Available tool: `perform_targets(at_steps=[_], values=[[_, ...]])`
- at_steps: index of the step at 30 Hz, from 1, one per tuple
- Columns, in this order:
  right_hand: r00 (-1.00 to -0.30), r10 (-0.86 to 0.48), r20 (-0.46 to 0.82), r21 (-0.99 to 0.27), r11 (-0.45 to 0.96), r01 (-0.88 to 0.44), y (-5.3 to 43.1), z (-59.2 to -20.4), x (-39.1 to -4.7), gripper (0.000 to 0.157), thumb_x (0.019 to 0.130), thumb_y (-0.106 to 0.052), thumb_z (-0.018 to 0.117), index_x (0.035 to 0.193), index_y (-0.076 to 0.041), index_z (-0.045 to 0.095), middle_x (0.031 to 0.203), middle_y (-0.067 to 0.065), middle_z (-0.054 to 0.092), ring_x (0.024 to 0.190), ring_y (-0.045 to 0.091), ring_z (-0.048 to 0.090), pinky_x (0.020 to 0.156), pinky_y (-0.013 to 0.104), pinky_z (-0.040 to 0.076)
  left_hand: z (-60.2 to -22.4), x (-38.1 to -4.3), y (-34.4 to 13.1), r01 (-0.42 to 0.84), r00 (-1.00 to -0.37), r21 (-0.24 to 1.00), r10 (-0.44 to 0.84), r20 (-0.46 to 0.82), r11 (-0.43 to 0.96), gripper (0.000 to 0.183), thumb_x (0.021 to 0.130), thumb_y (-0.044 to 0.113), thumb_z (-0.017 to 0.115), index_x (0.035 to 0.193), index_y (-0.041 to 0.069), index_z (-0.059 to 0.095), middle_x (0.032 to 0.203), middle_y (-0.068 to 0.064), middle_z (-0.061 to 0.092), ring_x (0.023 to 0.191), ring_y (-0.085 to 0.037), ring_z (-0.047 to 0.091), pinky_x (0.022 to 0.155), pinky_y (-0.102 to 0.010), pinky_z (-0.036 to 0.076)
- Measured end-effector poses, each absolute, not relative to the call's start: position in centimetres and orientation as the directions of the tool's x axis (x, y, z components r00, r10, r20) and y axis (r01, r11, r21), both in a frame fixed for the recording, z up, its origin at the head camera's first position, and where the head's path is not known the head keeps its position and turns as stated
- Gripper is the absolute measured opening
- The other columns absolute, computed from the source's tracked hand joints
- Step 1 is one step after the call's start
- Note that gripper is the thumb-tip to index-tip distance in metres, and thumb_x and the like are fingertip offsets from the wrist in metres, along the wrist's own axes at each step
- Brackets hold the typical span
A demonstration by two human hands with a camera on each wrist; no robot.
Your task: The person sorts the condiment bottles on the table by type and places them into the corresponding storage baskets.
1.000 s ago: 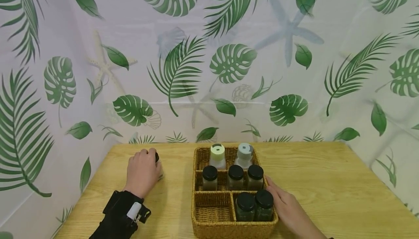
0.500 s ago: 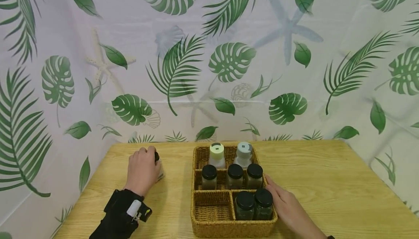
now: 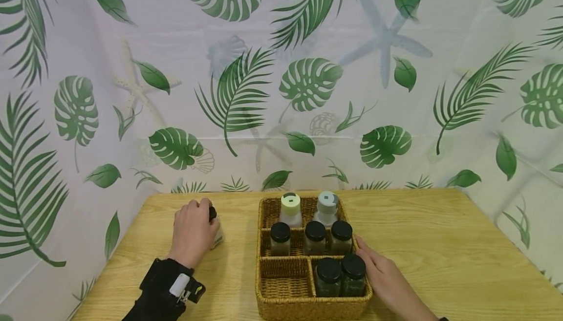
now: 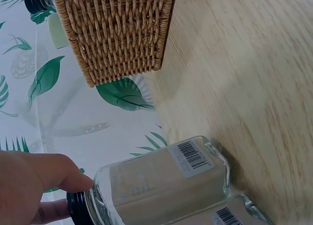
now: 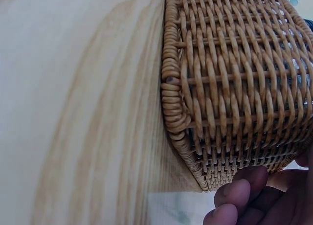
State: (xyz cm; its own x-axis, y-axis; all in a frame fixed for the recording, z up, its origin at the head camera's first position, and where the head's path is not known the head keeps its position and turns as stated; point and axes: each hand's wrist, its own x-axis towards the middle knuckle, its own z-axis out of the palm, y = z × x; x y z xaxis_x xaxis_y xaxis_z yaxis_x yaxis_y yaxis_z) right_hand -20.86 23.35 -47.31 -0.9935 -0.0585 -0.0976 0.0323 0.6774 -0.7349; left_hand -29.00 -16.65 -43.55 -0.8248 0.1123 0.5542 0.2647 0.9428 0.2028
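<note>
My left hand (image 3: 193, 230) is at the left of the table, its thumb and fingers gripping the black lid of a glass spice jar (image 4: 166, 178). Tan contents and a barcode label show on the jar. Right beside it in the left wrist view is a second jar (image 4: 227, 216), also with a barcode; its lid end is out of frame. My right hand (image 3: 384, 277) holds the right side of the wicker basket (image 3: 314, 306), thumb at the rim. In the right wrist view, the curled fingertips (image 5: 252, 178) lie against the basket's outer wall.
A yellow-capped bottle (image 3: 291, 211) and a grey-capped bottle (image 3: 326, 208) stand in the back compartment. Three black-lidded jars (image 3: 280, 245) fill the middle row, and two dark green jars (image 3: 328, 284) the front right. The front left compartment (image 3: 285, 287) shows bare weave. A leaf-print sheet (image 3: 308, 130) hangs behind.
My left hand and the jar at its fingers have shifted slightly toward the basket and toward me. The right hand and the basket stay in place.
</note>
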Motion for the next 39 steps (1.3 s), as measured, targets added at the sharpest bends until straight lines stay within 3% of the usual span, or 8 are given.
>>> perform_targets(at_steps=[13, 30, 33, 35, 39], values=[[-0.993, -0.067, -0.102, -0.750, 0.661, 0.033, 23.5, -47.5, -20.8, 0.070, 0.107, -0.056, 0.029, 0.160, -0.010, 0.026, 0.161, 0.018, 0.029, 0.143, 0.041, 0.036, 0.111, 0.058, 0.038, -42.0, -27.6, -16.2, 0.327, -0.771, 0.231, 0.118, 0.625, 0.916, 0.027, 0.083, 0.007, 0.071, 0.108, -0.004, 0.067, 0.090, -0.022, 0.064, 0.079, -0.037, 0.060, 0.074, -0.051, 0.049], [-0.993, -0.069, -0.093, -0.738, 0.675, 0.023, 23.5, -47.6, -20.9, 0.073, 0.106, -0.059, 0.026, 0.160, -0.010, 0.027, 0.160, 0.019, 0.030, 0.143, 0.041, 0.037, 0.111, 0.058, 0.038, -37.7, -23.8, -13.6, 0.367, -0.795, 0.328, 0.110, 0.596, 0.871, 0.032, 0.085, 0.014, 0.070, 0.116, 0.005, 0.067, 0.105, -0.015, 0.065, 0.093, -0.031, 0.062, 0.073, -0.042, 0.056], [-0.994, -0.064, -0.085, -0.735, 0.678, 0.019, 23.4, -47.5, -20.9, 0.071, 0.107, -0.057, 0.027, 0.160, -0.010, 0.028, 0.159, 0.020, 0.033, 0.141, 0.041, 0.040, 0.110, 0.057, 0.039, -37.1, -23.1, -13.2, 0.373, -0.795, 0.331, 0.114, 0.596, 0.867, 0.032, 0.084, 0.015, 0.071, 0.115, 0.007, 0.068, 0.106, -0.014, 0.064, 0.093, -0.030, 0.061, 0.073, -0.042, 0.056], [-0.994, -0.053, -0.098, -0.738, 0.674, 0.037, 23.4, -47.5, -20.9, 0.071, 0.106, -0.058, 0.028, 0.160, -0.012, 0.028, 0.146, 0.027, 0.050, 0.126, 0.045, 0.055, 0.109, 0.056, 0.042, -36.7, -22.6, -12.9, 0.379, -0.796, 0.334, 0.120, 0.593, 0.863, 0.032, 0.084, 0.015, 0.071, 0.115, 0.008, 0.067, 0.108, -0.013, 0.064, 0.095, -0.029, 0.061, 0.074, -0.041, 0.056], [-0.994, -0.048, -0.099, -0.736, 0.676, 0.041, 23.3, -47.5, -20.9, 0.071, 0.106, -0.059, 0.028, 0.160, -0.014, 0.028, 0.144, 0.029, 0.051, 0.115, 0.045, 0.061, 0.105, 0.055, 0.045, -36.1, -21.7, -12.3, 0.398, -0.800, 0.337, 0.142, 0.583, 0.853, 0.030, 0.087, 0.016, 0.068, 0.117, 0.011, 0.066, 0.112, -0.010, 0.063, 0.100, -0.026, 0.059, 0.080, -0.038, 0.054]])
